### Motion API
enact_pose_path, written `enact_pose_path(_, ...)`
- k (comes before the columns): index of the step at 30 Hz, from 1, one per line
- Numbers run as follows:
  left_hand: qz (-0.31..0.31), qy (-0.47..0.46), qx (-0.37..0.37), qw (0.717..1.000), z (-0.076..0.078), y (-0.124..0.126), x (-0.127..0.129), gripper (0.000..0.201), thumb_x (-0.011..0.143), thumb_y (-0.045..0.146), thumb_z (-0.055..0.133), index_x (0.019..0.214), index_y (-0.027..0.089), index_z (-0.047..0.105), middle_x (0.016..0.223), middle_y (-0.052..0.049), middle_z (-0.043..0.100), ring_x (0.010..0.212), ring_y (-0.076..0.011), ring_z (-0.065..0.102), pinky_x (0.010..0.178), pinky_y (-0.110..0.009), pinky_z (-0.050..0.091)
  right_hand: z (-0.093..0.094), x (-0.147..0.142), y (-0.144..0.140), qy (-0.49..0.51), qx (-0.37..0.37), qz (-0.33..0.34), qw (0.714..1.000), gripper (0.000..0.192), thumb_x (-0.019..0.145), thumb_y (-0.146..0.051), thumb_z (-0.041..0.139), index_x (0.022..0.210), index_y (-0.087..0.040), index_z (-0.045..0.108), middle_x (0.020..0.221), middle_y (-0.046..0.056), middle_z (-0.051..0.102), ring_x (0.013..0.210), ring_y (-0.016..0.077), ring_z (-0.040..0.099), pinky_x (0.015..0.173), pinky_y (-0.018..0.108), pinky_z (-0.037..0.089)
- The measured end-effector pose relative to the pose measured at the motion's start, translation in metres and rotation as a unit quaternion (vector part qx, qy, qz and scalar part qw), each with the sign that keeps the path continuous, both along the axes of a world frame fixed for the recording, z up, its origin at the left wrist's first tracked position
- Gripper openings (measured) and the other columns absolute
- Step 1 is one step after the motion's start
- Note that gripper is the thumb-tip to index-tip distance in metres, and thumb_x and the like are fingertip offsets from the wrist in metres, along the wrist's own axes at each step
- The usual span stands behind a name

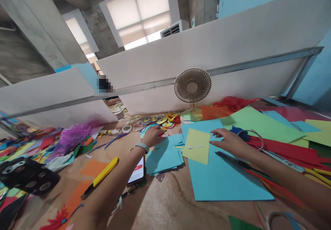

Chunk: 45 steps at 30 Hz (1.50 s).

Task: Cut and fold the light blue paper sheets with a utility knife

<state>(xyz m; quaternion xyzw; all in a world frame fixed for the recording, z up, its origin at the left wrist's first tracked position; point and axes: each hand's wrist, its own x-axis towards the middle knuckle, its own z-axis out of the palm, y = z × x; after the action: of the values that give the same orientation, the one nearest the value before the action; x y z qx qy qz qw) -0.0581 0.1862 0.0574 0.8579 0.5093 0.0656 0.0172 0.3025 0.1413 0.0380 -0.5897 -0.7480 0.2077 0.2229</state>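
Yellow paper [192,138] overlaps the left edge of the big blue sheet [219,185] on the counter [160,206], its long axis running toward the counter's far edge, a white strip [196,147] lying crosswise on it. It sits directly left of the right hand [227,141], the nearer one: half open, thumb and fingers apart, holding nothing, fingertips at or just beside the paper's right edge. Left of the paper, the left hand [154,136] bends over the blue stack's [165,159] far edge; whether it grips anything, I cannot tell.
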Motion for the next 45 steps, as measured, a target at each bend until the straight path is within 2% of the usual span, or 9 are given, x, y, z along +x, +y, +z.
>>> enact_pose_path(3,-0.006,-0.033,0.061,0.998,0.002,-0.023,0.012,0.02,0.094,0.028,0.064,0.107,0.014,0.07,0.115,-0.015,0.064,0.111,-0.0294,0.061,0.099,-0.048,0.047,-0.001,-0.013,0.028,-0.067,0.018,-0.013,0.998,0.06,0.078,-0.042,0.069,0.129,-0.014,0.057,0.132,0.02,0.058,0.121,0.0335,0.057,0.096,0.04,0.046)
enact_pose_path(8,-0.077,-0.076,0.077,0.991,-0.01,-0.099,0.051,0.026,0.096,0.036,0.059,0.118,0.023,0.068,0.123,-0.008,0.066,0.111,-0.0217,0.063,0.098,-0.035,0.049,-0.009,-0.033,0.041,-0.159,0.013,-0.002,0.987,0.072,0.07,-0.04,0.082,0.131,-0.013,0.055,0.128,0.02,0.059,0.122,0.0379,0.054,0.097,0.046,0.045)
enact_pose_path(11,-0.176,-0.096,0.034,0.979,-0.024,-0.151,0.079,0.04,0.095,0.046,0.058,0.127,0.023,0.061,0.134,-0.008,0.062,0.119,-0.0236,0.06,0.103,-0.036,0.047,-0.01,-0.037,0.04,-0.197,-0.006,0.007,0.98,0.052,0.085,-0.039,0.072,0.128,-0.015,0.057,0.126,0.014,0.061,0.114,0.0295,0.059,0.094,0.048,0.049)
enact_pose_path(15,-0.224,-0.078,-0.015,0.971,-0.038,-0.188,0.1,0.061,0.096,0.059,0.051,0.144,0.023,0.046,0.151,-0.012,0.046,0.138,-0.029,0.045,0.116,-0.045,0.034,-0.01,-0.034,0.035,-0.215,-0.027,0.01,0.976,0.034,0.096,-0.037,0.059,0.125,-0.019,0.059,0.127,0.009,0.06,0.105,0.0221,0.063,0.088,0.044,0.055)
enact_pose_path(19,-0.235,-0.069,-0.042,0.969,-0.045,-0.193,0.103,0.074,0.097,0.068,0.04,0.154,0.022,0.032,0.158,-0.017,0.034,0.147,-0.0312,0.031,0.12,-0.05,0.023,-0.009,-0.035,0.03,-0.204,0.0,-0.001,0.979,0.035,0.095,-0.037,0.06,0.125,-0.02,0.059,0.128,0.009,0.06,0.107,0.0227,0.062,0.089,0.045,0.054)
enact_pose_path(23,-0.226,-0.069,-0.056,0.97,-0.05,-0.195,0.104,0.076,0.096,0.07,0.038,0.155,0.023,0.03,0.159,-0.018,0.03,0.148,-0.0324,0.027,0.12,-0.054,0.02,-0.011,-0.041,0.029,-0.197,0.006,-0.014,0.98,0.037,0.095,-0.037,0.06,0.127,-0.019,0.058,0.129,0.01,0.059,0.108,0.0235,0.062,0.09,0.046,0.054)
enact_pose_path(33,-0.224,-0.075,-0.024,0.972,-0.065,-0.195,0.105,0.074,0.096,0.069,0.04,0.153,0.022,0.036,0.158,-0.019,0.031,0.148,-0.0332,0.028,0.12,-0.054,0.022,-0.016,-0.045,0.034,-0.166,-0.063,-0.023,0.984,0.036,0.095,-0.037,0.061,0.126,-0.019,0.058,0.127,0.009,0.06,0.106,0.023,0.063,0.088,0.045,0.055)
enact_pose_path(40,-0.22,-0.074,-0.027,0.972,-0.062,-0.197,0.105,0.073,0.097,0.069,0.038,0.153,0.022,0.038,0.158,-0.019,0.033,0.148,-0.0321,0.027,0.12,-0.053,0.022,-0.013,-0.044,0.035,-0.083,-0.131,-0.011,0.988,0.037,0.094,-0.038,0.061,0.126,-0.018,0.058,0.127,0.009,0.06,0.106,0.0238,0.063,0.088,0.045,0.055)
enact_pose_path(45,-0.221,-0.069,-0.024,0.973,-0.06,-0.196,0.105,0.072,0.097,0.068,0.038,0.152,0.023,0.039,0.156,-0.019,0.036,0.148,-0.0307,0.028,0.12,-0.052,0.022,-0.002,-0.027,0.031,-0.001,-0.212,0.02,0.977,0.038,0.094,-0.039,0.062,0.124,-0.017,0.059,0.126,0.008,0.061,0.106,0.0257,0.063,0.087,0.045,0.055)
